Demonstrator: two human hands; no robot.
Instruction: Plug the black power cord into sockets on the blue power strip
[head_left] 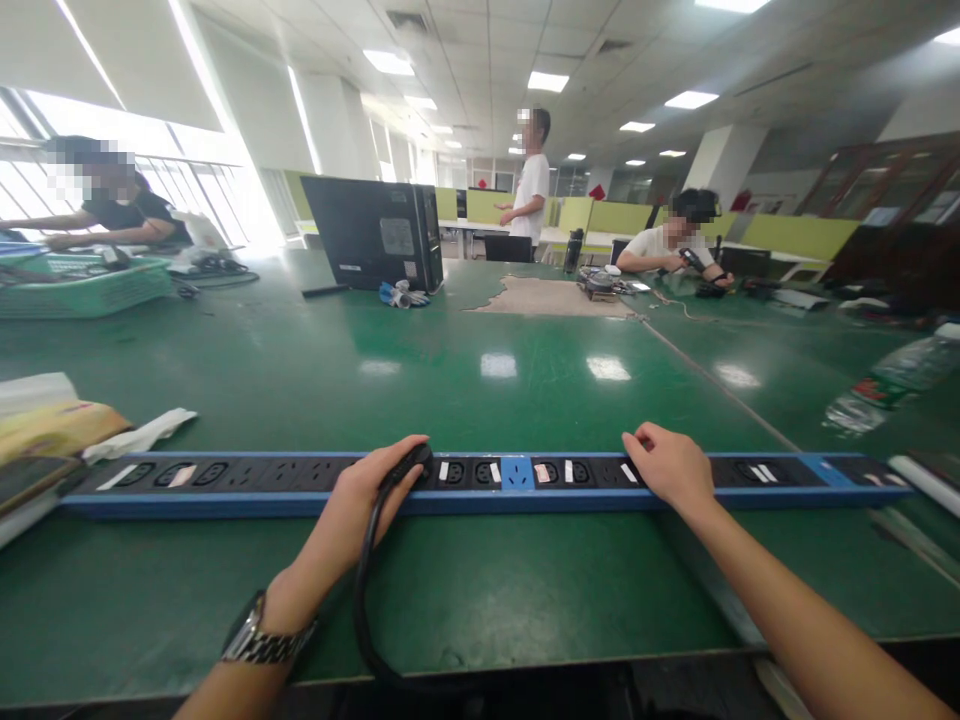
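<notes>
A long power strip (300,505) with a blue edge and black sockets lies across the green table in front of me. White and pinkish paper slips stick to several of its sockets. My left hand (367,495), above a wrist watch (266,635), is closed round a black power plug (420,458) at the strip, left of its blue socket. From the plug a thick black cable runs down over the table's near edge. Whether the plug sits fully in a socket is hidden. My right hand (670,468) rests on the strip's right half, fingers curled beside a white slip; its fingertips are partly hidden.
A clear bottle (892,380) lies on the right. Yellow and white packaging (56,430) is at the strip's left end. Farther back are a green basket (90,290), a black computer case (375,235), gloves (403,294) and loose parts. Three other people are beyond.
</notes>
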